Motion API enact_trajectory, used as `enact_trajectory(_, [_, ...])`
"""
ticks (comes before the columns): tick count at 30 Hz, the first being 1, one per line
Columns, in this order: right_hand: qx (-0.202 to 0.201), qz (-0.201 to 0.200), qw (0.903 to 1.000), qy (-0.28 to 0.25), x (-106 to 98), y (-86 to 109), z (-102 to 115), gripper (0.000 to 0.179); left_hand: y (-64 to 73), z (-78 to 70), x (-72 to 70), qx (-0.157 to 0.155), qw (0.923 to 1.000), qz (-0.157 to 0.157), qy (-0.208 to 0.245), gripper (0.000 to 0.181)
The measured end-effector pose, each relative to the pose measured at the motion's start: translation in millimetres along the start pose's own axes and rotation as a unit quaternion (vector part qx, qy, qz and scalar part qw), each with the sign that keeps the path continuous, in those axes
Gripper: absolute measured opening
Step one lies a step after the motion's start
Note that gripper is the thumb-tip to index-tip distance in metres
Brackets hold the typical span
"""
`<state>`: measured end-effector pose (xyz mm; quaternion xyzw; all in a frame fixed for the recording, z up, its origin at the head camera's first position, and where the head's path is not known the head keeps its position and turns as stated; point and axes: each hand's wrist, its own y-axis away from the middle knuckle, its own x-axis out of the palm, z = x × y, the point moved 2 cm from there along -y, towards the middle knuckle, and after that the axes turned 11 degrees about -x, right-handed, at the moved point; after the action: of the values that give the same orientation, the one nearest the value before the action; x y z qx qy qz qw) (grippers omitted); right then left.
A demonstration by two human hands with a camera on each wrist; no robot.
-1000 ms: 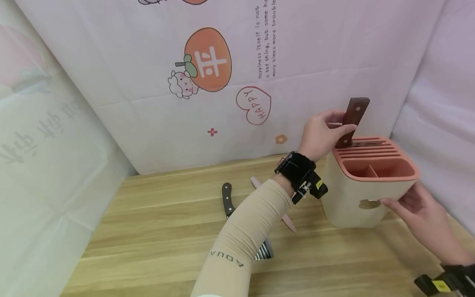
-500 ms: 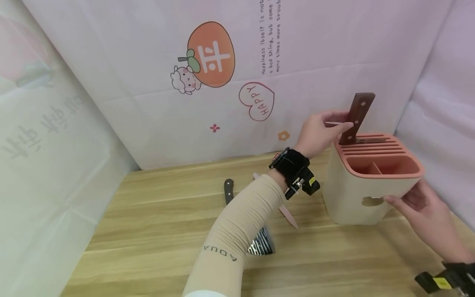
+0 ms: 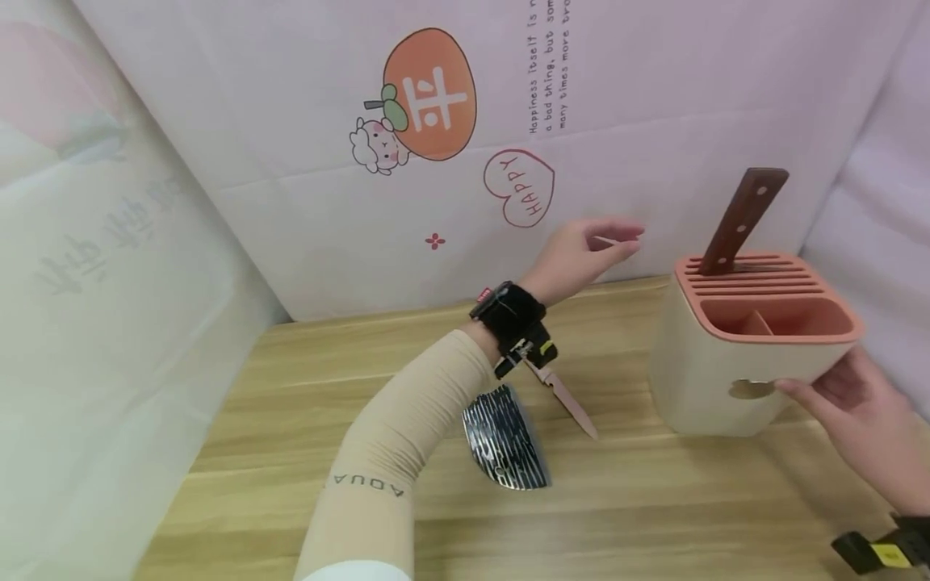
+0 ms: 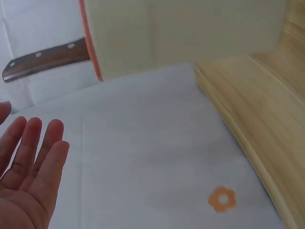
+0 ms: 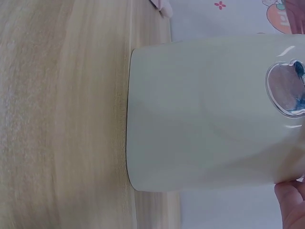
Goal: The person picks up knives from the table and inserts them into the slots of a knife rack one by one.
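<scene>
A knife with a brown riveted handle point(image 3: 743, 222) stands tilted in a rear slot of the cream knife holder point(image 3: 705, 379), its blade mostly inside. My left hand point(image 3: 581, 257) hovers left of that handle, fingers loosely extended and holding nothing. In the left wrist view, the same hand point(image 4: 31, 176) is apart from the knife handle point(image 4: 50, 56). At the holder's right side, my right hand point(image 3: 857, 415) grips it, thumb on the front by the shiny sticker point(image 3: 751, 390); its other fingers are partly hidden.
A knife with a black-and-silver patterned blade point(image 3: 506, 440) lies on the wooden table point(image 3: 617, 516), its handle hidden by my left arm. Beside it lies a pink knife point(image 3: 570, 401), partly covered. Printed cloth point(image 3: 327, 234) hangs behind the table.
My left hand has let go of the brown knife handle and drawn back to the left. The knife stays in the slot. My right hand keeps its grip on the holder.
</scene>
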<state>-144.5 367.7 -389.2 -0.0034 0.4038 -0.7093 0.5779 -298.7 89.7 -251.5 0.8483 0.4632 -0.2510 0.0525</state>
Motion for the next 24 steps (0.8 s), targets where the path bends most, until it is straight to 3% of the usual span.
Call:
enact_trajectory(4, [-0.022, -0.007, 0.9996, -0.018, -2.3, -3.8, 0.5, 0.077, 17.8, 21.1, -18.1, -0.006, 0.9998, 0.002, -0.019, 0.027])
enact_trajectory(10, [-0.038, -0.011, 0.9990, -0.022, 0.0, -5.3, 1.2, 0.079, 56.5, 59.5, -47.3, 0.027, 0.9980, 0.003, -0.057, 0.023])
enact_trajectory(13, [-0.044, -0.019, 0.9978, -0.045, 0.2, -6.6, 2.3, 0.080, 77.1, 80.6, -62.2, 0.037, 0.9977, 0.013, -0.055, 0.024])
enact_trajectory(16, [-0.057, -0.033, 0.9908, -0.118, -0.3, -6.2, 2.2, 0.078, 95.2, 105.6, -74.8, 0.053, 0.9925, 0.013, -0.110, 0.029])
enact_trajectory(18, [-0.064, -0.038, 0.9853, -0.154, -0.5, -5.1, 1.1, 0.076, 105.5, 123.3, -80.7, 0.073, 0.9814, 0.013, -0.177, 0.031])
enact_trajectory(21, [-0.070, -0.042, 0.9766, -0.199, -0.2, -3.8, -1.2, 0.075, 118.6, 147.6, -85.4, 0.102, 0.9503, 0.016, -0.294, 0.034])
enact_trajectory(24, [-0.071, -0.041, 0.9798, -0.183, 0.3, -4.1, -1.7, 0.075, 126.0, 168.8, -86.0, 0.086, 0.9258, 0.037, -0.366, 0.036])
